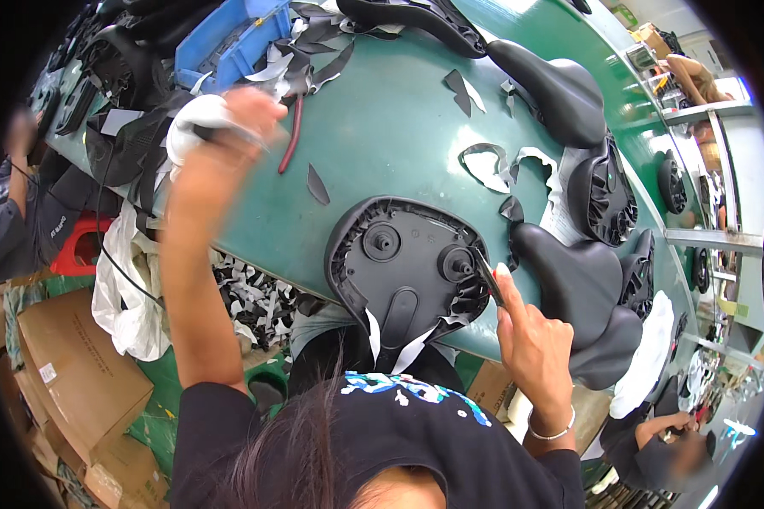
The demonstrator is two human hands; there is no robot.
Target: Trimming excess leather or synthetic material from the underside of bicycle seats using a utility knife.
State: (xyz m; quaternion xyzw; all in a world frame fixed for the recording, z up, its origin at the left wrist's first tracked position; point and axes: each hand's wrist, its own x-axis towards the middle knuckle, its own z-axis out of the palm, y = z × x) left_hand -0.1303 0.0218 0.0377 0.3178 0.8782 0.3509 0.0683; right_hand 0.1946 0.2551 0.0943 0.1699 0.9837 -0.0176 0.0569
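Bike saddle (399,280) was lying upside down at the near side of the green table (284,229), underside facing up, narrow end pointing at the person's body, with white strips (373,332) showing at that end. Right hand (530,331) was just off the saddle's right side, fingers closed around a slim black tool (491,278), fingertips right beside the rim. The tool's upper end was at that rim, near the round mount on that side, but honestly couldn't tell if it touched.

Left hand (259,114) was well apart from the saddle, out past its upper left, and super blurry, so no clue whether those fingers were open or gripping something. Some white curved thing (187,136) was beside it. One dark scrap (317,185) lay just off the saddle's upper left, and more black saddles (560,271) sat to its right.
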